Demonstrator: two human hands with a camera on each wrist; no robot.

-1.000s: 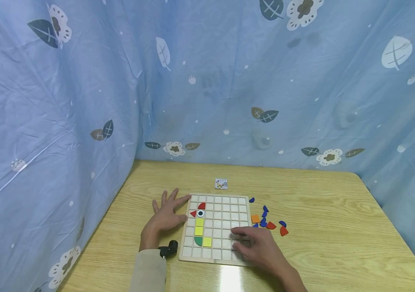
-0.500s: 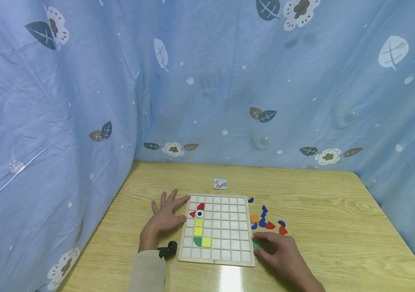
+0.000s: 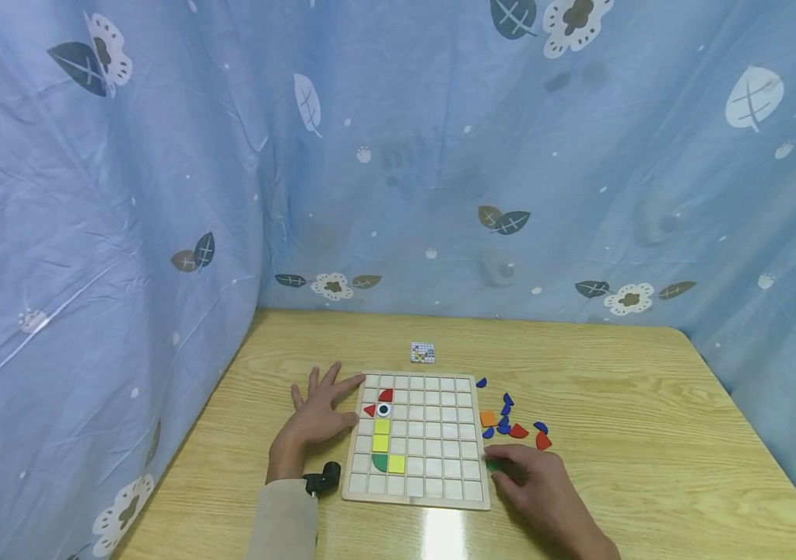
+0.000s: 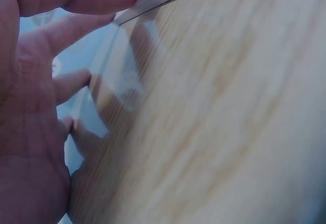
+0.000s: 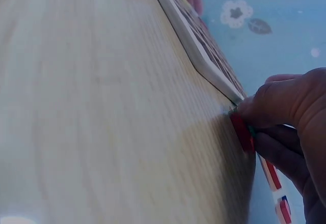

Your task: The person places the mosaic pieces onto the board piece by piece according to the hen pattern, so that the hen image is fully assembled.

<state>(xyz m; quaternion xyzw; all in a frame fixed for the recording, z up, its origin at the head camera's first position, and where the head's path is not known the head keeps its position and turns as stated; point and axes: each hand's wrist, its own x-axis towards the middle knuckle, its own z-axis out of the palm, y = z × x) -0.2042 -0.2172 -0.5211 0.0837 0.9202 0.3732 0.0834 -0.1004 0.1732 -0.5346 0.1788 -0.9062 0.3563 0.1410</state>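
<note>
Fingers pinch seemingly green piece beside board.

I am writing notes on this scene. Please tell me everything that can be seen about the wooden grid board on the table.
The wooden grid board is a flat, pale, square tray lying on the table, divided into small square cells. Most cells are bare. Near its left edge sit a red triangle, a red quarter-round, a round eye piece, three yellow squares and a green quarter-round. The left hand rests flat against its left edge; the right hand is beside its right edge.
</note>
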